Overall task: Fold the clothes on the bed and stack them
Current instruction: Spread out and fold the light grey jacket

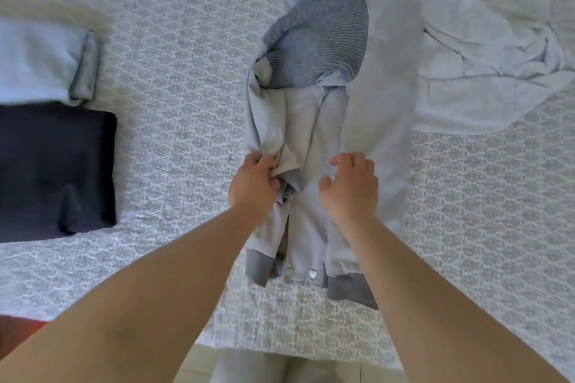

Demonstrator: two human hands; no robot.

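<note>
Garments, counted: four separate lots on the bed (186, 40), two folded at left, one under the hands, one loose heap at far right.
Jacket (311, 140): pale blue, mid-bed, lying lengthways away from the person; grey ribbed knit hood (323, 40) at the far end, grey ribbed cuffs at the near end.
Buttons: two seen on the near hem, one heart-shaped (312, 273), shiny.
Left hand (253, 186): fingers curled, pinching a bunched fold on the jacket's left side.
Right hand (351, 186): fingers loosely bent and spread just above or on the jacket's middle, gripping nothing; whether it touches, I cannot tell.
Hands, relation: apart, side by side, jacket's front opening between them.
Dark fold (56, 171): navy, flat, squarish, at the left edge of view.
Pale fold (40, 65): light blue, rolled edge, just beyond the dark one, touching it.
White heap (485, 50): crumpled, thin cloth, just beside the jacket's right edge.
Bedcover: quilted, grey-white repeating medallion print.
Open room: wide bare strip between the folds and the jacket; bed's near edge just below the cuffs, tiled floor (199, 364) beyond.
</note>
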